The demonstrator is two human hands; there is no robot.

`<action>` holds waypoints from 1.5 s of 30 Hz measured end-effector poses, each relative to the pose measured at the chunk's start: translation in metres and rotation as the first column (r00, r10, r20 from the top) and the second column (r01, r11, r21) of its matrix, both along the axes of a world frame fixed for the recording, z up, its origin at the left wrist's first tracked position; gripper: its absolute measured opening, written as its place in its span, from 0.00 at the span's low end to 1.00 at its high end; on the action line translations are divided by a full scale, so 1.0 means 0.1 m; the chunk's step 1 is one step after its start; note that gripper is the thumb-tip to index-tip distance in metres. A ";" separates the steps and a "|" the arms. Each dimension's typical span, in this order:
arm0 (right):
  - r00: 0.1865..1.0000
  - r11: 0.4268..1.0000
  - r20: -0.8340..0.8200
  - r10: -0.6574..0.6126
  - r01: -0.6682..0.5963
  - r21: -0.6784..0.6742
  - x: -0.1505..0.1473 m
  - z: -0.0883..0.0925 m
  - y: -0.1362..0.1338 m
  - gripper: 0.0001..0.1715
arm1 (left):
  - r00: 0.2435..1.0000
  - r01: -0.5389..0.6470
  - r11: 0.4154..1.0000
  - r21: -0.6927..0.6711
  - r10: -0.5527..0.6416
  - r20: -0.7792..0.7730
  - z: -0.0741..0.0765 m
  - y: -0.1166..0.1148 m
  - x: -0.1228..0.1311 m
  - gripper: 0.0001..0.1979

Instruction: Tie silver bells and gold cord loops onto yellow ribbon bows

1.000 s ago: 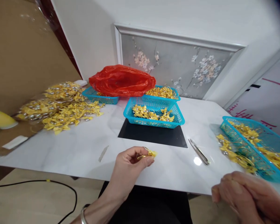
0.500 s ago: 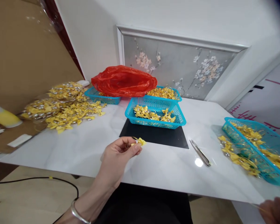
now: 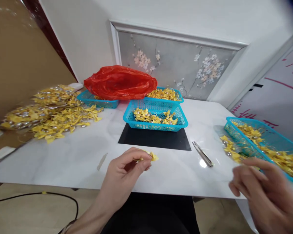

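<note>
My left hand (image 3: 127, 172) is closed in a pinch around a small yellow ribbon flower (image 3: 153, 157), whose petals stick out past the fingertips over the table's front half. My right hand (image 3: 261, 188), somewhat blurred, hovers at the lower right with loosely bent fingers spread apart; nothing shows in it. Just behind it is a string of yellow ribbon flowers with silvery beads (image 3: 230, 151). Thread snips (image 3: 202, 155) lie on the white table between the hands. Ahead, a blue basket (image 3: 156, 126) with some yellow flowers stands partly on a black mat (image 3: 153, 139).
At the right is another blue basket (image 3: 286, 133) of yellow flowers. A red plastic bag (image 3: 119, 84) rests over blue baskets at the back. Piled yellow flowers (image 3: 63, 122), some in clear plastic, lie at the left. A floral panel (image 3: 171, 61) is on the wall behind.
My right hand has come up and inward from the lower right corner; the thread seen at it earlier no longer shows. The left hand keeps its pinch on the flower. The view has shifted right.
</note>
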State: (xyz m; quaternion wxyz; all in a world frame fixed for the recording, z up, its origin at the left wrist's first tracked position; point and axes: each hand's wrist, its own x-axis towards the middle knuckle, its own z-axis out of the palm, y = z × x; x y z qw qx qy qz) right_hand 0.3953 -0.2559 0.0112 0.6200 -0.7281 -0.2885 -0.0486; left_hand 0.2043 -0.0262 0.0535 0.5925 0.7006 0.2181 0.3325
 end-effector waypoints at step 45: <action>0.679 0.961 0.681 0.275 -0.188 -0.201 -0.46 0.21 0.62 0.15 | 0.988 0.090 0.914 -0.396 -0.133 -0.081 0.15 -0.22 0.01 0.04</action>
